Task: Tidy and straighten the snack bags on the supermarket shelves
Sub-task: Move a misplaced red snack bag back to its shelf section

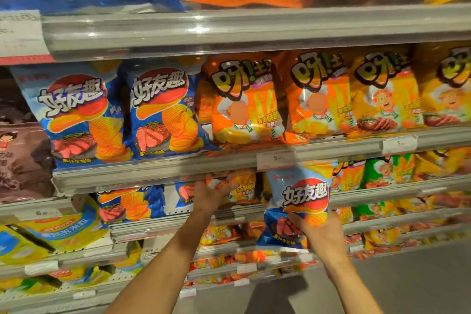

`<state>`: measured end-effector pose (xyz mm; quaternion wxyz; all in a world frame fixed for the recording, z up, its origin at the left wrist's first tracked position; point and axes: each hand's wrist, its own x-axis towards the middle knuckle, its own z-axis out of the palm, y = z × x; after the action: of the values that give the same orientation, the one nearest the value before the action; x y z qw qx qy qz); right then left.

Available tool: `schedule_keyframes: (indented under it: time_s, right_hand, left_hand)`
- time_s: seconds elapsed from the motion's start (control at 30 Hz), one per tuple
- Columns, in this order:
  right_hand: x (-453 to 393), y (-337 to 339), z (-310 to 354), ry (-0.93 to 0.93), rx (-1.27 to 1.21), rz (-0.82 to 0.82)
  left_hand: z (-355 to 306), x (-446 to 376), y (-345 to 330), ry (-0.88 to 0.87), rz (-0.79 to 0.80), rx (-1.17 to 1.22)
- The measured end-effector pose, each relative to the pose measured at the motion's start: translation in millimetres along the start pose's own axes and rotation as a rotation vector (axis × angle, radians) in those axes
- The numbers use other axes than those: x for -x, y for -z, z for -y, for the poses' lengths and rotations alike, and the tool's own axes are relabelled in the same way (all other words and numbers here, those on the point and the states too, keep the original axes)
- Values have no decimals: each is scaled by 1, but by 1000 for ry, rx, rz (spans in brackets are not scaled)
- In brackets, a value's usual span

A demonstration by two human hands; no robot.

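My right hand [319, 231] grips the lower half of a blue chip bag [300, 196], held upright in front of the shelves, off any shelf. My left hand [211, 195] reaches into the shelf below the middle one, fingers spread and touching an orange snack bag [246, 187]. On the middle shelf stand two blue chip bags [76, 115] [164, 109] on the left and several orange and yellow bags [244, 99] to the right. Blue chip bags [127, 204] also sit left of my left hand.
A metal shelf edge [229, 30] with price tags runs above, holding blue and orange bags. Brown bags [17, 150] fill the far left. Lower shelves carry yellow corn-snack bags [58, 232] and green and orange bags [387, 171]. Grey floor [420, 283] shows at lower right.
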<state>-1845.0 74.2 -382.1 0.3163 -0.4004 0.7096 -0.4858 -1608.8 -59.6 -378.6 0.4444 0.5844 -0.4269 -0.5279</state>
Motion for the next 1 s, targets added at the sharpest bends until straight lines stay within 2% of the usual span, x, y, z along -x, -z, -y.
schedule_keyframes:
  time_s: [0.2,0.33,0.43,0.5,0.63,0.7,0.77,0.87,1.0]
  right_hand:
    - [6,7,3,24,-2,64]
    - [15,6,1,0,-20,103]
    - [23,-2,2,-17,-64,134]
    - [28,-14,3,-31,-72,167]
    - [35,-51,11,-68,-118,273]
    - [39,-77,18,-27,-88,305]
    - [44,-104,27,-1,-50,372]
    - [43,-146,41,1,-67,450]
    - [30,-202,64,-75,-65,432]
  left_hand:
    - [9,4,-21,-45,86,49]
    - [9,-3,-17,-154,168,-236]
    - [9,-2,-8,-150,268,-244]
    - [14,5,4,-137,228,-357]
    - [43,29,52,-427,-69,-830]
    - [53,41,82,-538,-183,-961]
    - [59,51,110,-555,-242,-1031]
    - [64,56,145,-470,-248,-1177]
    - [63,50,171,-379,-103,-1332]
